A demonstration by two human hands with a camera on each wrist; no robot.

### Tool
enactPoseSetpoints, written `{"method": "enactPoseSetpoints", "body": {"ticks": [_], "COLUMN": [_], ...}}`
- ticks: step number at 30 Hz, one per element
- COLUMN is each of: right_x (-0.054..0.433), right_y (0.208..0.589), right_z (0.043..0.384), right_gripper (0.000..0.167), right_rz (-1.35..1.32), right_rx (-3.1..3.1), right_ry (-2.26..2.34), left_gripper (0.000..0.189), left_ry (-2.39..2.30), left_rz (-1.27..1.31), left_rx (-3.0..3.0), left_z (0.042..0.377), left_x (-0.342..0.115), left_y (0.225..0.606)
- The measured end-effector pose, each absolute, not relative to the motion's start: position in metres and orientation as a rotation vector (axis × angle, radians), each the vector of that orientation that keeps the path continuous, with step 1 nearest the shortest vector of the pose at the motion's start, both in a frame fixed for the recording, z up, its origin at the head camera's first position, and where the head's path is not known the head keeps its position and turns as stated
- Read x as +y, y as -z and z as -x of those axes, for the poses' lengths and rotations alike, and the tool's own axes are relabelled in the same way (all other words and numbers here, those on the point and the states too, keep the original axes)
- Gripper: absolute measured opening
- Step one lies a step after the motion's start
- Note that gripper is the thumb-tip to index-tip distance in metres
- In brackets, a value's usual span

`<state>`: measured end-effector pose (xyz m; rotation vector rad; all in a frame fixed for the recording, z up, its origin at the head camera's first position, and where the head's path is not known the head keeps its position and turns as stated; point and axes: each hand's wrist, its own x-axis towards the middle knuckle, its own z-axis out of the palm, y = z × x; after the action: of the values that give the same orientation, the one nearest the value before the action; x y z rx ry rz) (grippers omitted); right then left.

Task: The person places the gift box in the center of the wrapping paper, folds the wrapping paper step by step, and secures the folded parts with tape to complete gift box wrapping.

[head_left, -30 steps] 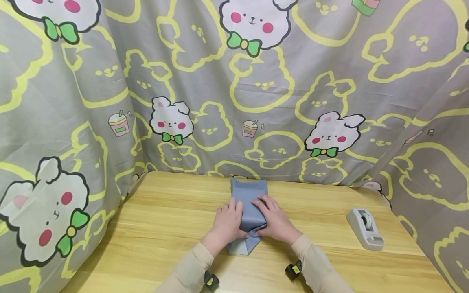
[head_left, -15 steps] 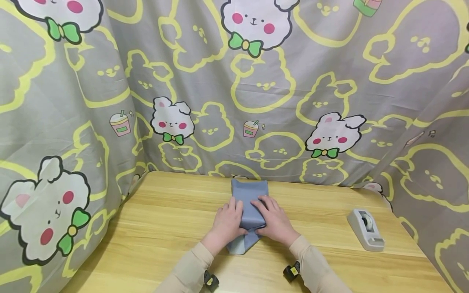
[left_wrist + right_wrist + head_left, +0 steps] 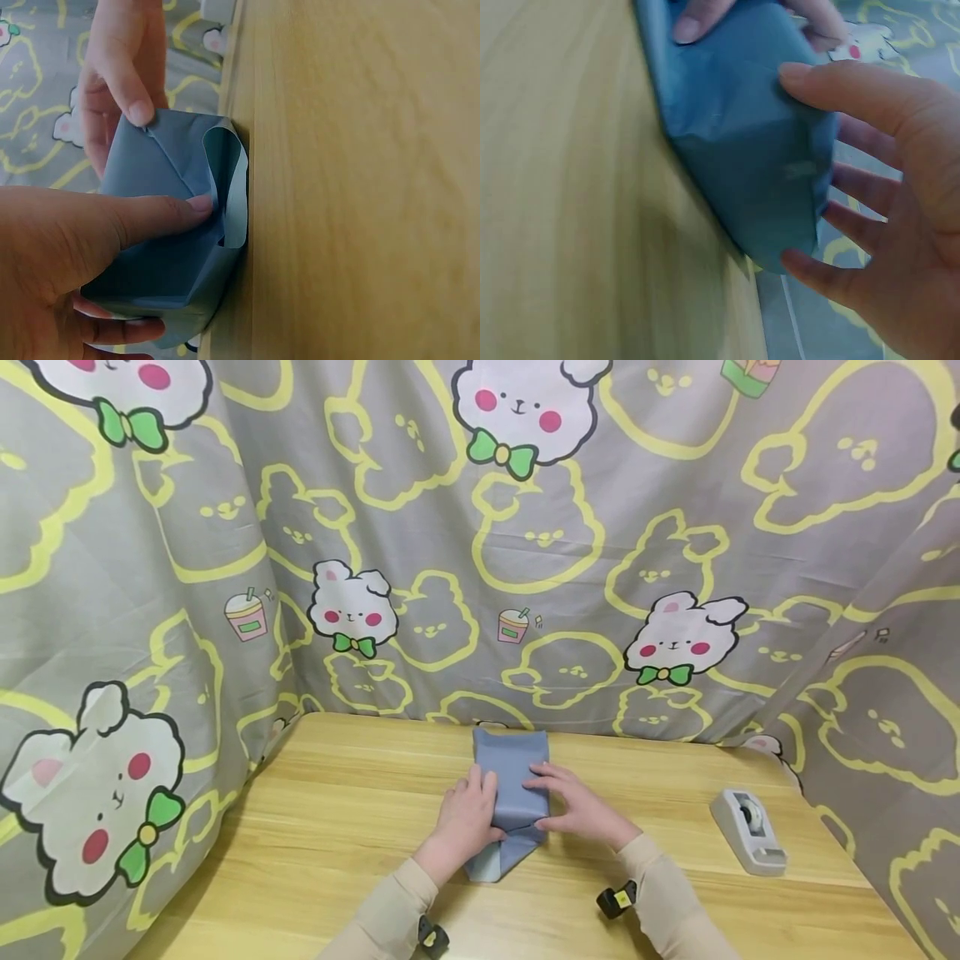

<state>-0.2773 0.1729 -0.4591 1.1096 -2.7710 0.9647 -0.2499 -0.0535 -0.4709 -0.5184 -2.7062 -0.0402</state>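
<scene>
A box-shaped package in blue-grey wrapping paper lies on the table, its near end ending in a pointed, folded flap. My left hand holds the package's left side, with the thumb pressing the folded near end. In the left wrist view, that thumb lies beside a looped, open fold of paper. My right hand is at the right side, fingers spread and loosely bent. In the right wrist view, its thumb touches the paper near an edge, and the other fingers lie along the side.
A grey-white tape dispenser with a roll in it stands on the right of the wooden table. A patterned grey curtain hangs behind the table and on both sides.
My right hand has shifted right, its thumb moving from the middle of the near end to the right corner. The flap's right part spreads farther right. My left hand stays nearly still.
</scene>
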Motion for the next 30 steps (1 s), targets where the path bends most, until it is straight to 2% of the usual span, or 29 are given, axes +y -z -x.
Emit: {"method": "enactPoseSetpoints", "body": {"ticks": [5,13,24,30], "right_x": [0.166,0.165,0.146,0.146], "right_y": [0.461,0.464,0.479,0.478], "right_z": [0.276,0.274,0.268,0.267], "right_gripper": [0.056,0.065,0.093,0.094], "right_rz": [-1.078,-1.067,-0.914,-0.917], "right_rx": [-2.726,-2.739,-2.745,-2.732], "right_ry": [-0.841,-0.877,-0.587,-0.511], "left_gripper": [0.079,0.079,0.078,0.077], "left_ry": [0.055,0.04,0.021,0.033], "left_rz": [0.506,0.507,0.506,0.501], "left_rx": [-2.714,-2.714,-2.702,-2.71], "left_z": [0.25,0.249,0.248,0.247], "left_x": [-0.053,-0.052,-0.052,-0.052], "left_y": [0.47,0.469,0.47,0.469]}}
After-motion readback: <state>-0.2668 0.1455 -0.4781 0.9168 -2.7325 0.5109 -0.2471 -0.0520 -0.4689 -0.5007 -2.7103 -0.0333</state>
